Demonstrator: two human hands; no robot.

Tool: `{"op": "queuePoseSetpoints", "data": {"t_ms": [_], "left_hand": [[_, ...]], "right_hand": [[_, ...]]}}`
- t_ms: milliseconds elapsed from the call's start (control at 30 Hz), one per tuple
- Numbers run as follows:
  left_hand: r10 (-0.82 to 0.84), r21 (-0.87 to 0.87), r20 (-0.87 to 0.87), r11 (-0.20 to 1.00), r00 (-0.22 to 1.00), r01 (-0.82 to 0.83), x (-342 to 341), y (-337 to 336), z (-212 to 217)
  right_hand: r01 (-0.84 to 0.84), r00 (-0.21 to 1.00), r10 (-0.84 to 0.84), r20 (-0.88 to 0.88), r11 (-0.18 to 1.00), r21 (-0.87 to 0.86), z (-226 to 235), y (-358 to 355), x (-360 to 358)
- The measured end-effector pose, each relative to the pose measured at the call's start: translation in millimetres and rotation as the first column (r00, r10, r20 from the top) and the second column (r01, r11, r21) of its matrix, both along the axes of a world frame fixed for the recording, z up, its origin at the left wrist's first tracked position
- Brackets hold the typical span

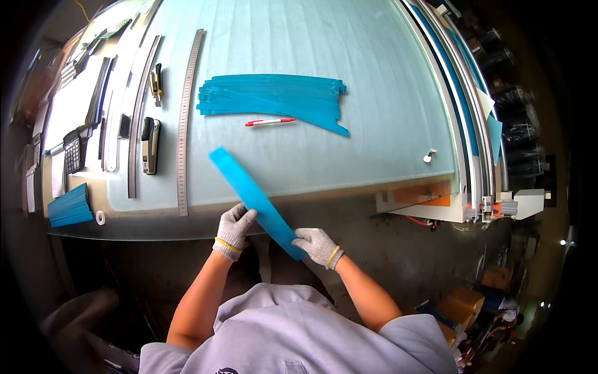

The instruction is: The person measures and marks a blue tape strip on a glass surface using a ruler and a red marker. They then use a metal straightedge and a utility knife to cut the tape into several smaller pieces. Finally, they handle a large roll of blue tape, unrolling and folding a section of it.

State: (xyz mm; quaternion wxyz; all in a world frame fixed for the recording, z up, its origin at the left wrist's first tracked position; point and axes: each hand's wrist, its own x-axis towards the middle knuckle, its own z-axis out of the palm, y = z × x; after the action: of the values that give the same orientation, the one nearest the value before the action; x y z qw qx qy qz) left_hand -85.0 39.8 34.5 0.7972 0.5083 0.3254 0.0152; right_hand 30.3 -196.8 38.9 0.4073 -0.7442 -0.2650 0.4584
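A long blue strip (256,198) slants in front of me, its far end over the table and its near end close to my body. My left hand (234,229), in a grey knit glove with a yellow cuff band, pinches its left edge near the middle. Gloved the same way, my right hand (316,245) grips the strip by its near end. Beyond, a pile of similar blue strips (268,96) lies spread on the glass-like table top (374,75). A red and white pen (270,122) rests just below that pile.
On the left lie a steel ruler (189,118), a stapler (150,146), a yellow and black utility knife (156,84), a calculator (73,154), more blue strips (70,206) and a tape roll (100,217). Metal rails (464,93) run along the right side. A small white knob-like piece (429,156) sits near them.
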Motion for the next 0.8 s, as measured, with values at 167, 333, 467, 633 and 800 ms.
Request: {"op": "queuePoseSetpoints", "data": {"t_ms": [167,333,467,633,800], "left_hand": [[0.084,0.010,-0.034,0.996,0.996,-0.083,5,2,-6],[0.025,0.079,-0.015,0.997,1.000,-0.024,37,0,29],[0.062,0.161,-0.030,0.985,0.998,-0.057,47,6,20],[0.230,0.251,-0.072,0.946,0.970,-0.206,23,32,17],[0.535,0.513,0.049,0.711,0.843,-0.481,-26,88,-3]], "right_hand": [[0.088,0.993,-0.088,0.083,0.996,-0.002,14,-4,8],[0.504,0.816,-0.545,0.194,0.834,0.224,18,-15,19],[0.742,0.504,-0.807,0.306,0.586,0.324,-10,-61,72],[0.807,0.414,-0.854,0.315,0.504,0.308,-58,-118,151],[0.830,0.429,-0.810,0.401,0.528,0.178,-67,-116,190]]}}
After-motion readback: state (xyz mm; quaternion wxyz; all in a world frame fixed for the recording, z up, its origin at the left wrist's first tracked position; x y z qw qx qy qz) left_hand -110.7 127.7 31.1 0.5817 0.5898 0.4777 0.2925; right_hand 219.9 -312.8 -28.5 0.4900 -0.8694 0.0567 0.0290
